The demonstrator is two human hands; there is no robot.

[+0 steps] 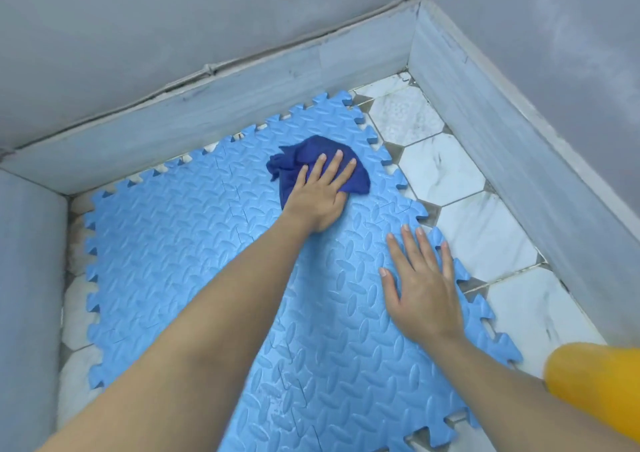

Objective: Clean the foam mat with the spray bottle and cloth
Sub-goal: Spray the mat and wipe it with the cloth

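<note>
Flooring consists of white marbled hexagonal floor tiles (446,169) with small dark triangular inserts (393,149) at the joints; grout lines show dark soiling. A pale grey-blue skirting band (214,105) runs along the far wall base and continues down the right side. Above it stand grey painted walls (173,25), meeting at a corner. A thin cable (214,68) follows the skirting's upper edge. A yellow blurred object (595,385) occupies the lower right.
</note>
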